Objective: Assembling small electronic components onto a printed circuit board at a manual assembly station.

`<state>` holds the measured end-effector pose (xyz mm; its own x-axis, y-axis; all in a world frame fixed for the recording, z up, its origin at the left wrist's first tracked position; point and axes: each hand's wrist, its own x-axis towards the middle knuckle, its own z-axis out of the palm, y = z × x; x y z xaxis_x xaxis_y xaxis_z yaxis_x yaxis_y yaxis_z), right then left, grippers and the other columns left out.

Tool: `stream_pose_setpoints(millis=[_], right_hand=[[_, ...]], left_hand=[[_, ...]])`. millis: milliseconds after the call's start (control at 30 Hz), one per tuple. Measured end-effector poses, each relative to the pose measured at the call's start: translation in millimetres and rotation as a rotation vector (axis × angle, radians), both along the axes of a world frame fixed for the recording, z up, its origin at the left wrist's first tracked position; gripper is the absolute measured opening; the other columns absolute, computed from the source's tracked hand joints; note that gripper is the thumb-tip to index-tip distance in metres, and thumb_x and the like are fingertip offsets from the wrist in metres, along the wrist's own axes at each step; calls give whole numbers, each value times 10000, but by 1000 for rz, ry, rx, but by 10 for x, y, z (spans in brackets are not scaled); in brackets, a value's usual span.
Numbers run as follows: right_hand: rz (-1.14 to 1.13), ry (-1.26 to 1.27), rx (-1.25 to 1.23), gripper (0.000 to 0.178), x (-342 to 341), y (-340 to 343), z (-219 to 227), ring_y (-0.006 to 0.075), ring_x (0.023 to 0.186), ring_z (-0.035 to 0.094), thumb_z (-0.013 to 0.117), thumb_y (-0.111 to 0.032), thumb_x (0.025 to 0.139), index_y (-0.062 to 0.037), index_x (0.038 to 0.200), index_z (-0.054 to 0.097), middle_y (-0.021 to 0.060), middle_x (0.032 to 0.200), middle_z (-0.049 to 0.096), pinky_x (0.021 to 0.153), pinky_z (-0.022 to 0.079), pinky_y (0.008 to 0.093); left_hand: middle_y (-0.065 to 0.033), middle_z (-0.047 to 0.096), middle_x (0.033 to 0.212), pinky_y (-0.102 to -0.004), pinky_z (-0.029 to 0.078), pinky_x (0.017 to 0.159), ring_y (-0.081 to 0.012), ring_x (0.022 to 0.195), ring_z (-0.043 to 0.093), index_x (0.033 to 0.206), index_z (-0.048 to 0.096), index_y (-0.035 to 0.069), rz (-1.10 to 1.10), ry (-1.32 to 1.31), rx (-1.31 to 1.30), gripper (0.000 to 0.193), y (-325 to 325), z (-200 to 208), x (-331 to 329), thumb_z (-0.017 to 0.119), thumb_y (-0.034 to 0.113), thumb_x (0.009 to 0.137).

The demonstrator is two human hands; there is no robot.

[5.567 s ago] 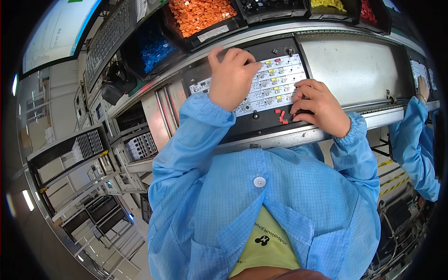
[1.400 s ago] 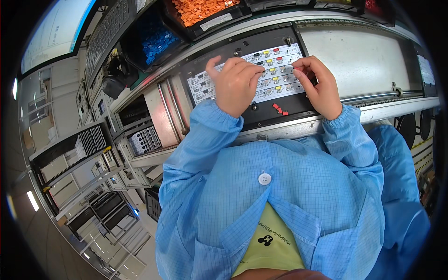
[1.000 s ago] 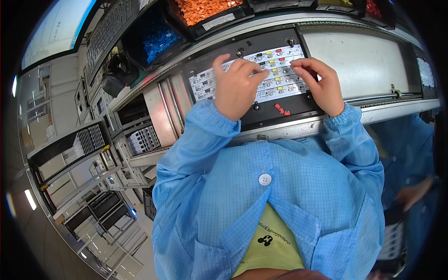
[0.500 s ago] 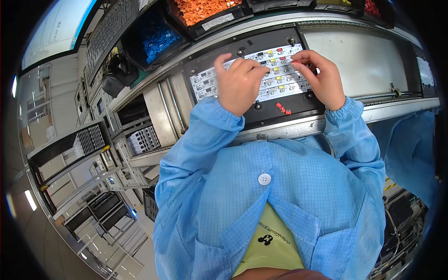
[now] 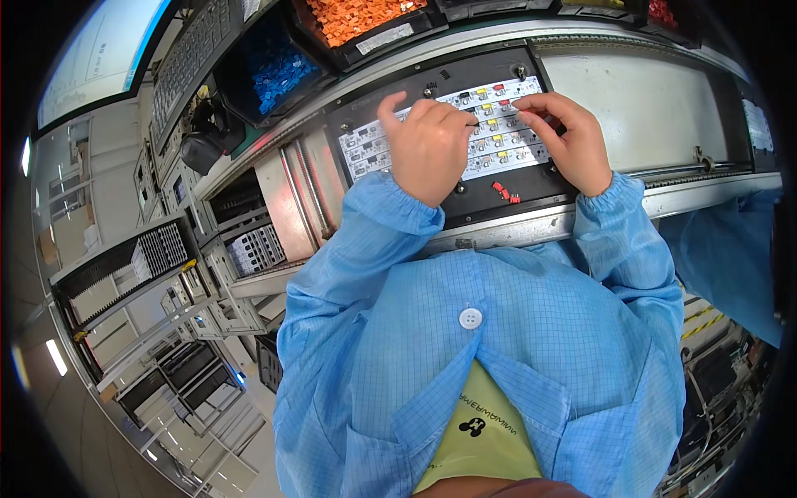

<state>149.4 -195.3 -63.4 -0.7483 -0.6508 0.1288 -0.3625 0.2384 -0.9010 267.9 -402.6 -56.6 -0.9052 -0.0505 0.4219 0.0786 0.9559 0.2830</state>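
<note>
White circuit boards lie side by side on a black carrier plate. Small black, yellow and red components stand on them, among them a yellow one and a red one. My left hand is over the boards' left half, its thumb and forefinger pinched at a dark spot that could be a small black part. Above the right half, my right hand has thumb and forefinger closed together beside a red component; what is between them is too small to make out. Several loose red components lie on the plate's near part.
Bins of orange parts and blue parts stand beyond the metal rail. A black scanner-like device and a keyboard are at left. A bare metal surface extends right of the plate. A blue sleeve shows at far right.
My left hand has shifted slightly to the right, its fingers curled in a little more. My right hand has barely moved, staying at the same red component.
</note>
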Motion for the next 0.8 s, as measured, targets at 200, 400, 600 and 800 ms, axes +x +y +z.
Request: stream_pose_setpoints(millis=[200,400,600,800], right_hand=[[13,67,30,221,-11,1,8,166,889,693,712,-32,988,-39,1201,768,84,1007,716,765,533,271],[1,270,79,137,-6,13,58,235,841,712,739,-40,957,-45,1092,761,101,977,724,732,565,322],[97,467,164,120,-123,-22,-10,282,823,720,803,-87,896,-67,995,737,82,944,741,698,577,358],[53,535,182,111,-158,40,-67,288,843,716,802,-103,886,-74,978,748,74,933,739,722,575,370]], left_hand=[[34,736,856,-555,338,1106,-174,946,675,893,811,169,46,3,-66,76,57,14,-2,773,118,852],[-32,739,1135,-457,465,1009,-196,1048,707,1126,767,131,-294,-126,303,250,-45,706,63,770,70,883],[-97,735,1191,-366,590,810,-218,1085,726,1107,736,46,-551,-5,1194,208,323,1806,504,706,87,905],[-107,726,1179,-383,580,820,-243,1072,714,1120,719,42,-628,430,1016,234,303,2177,1329,686,186,938]])
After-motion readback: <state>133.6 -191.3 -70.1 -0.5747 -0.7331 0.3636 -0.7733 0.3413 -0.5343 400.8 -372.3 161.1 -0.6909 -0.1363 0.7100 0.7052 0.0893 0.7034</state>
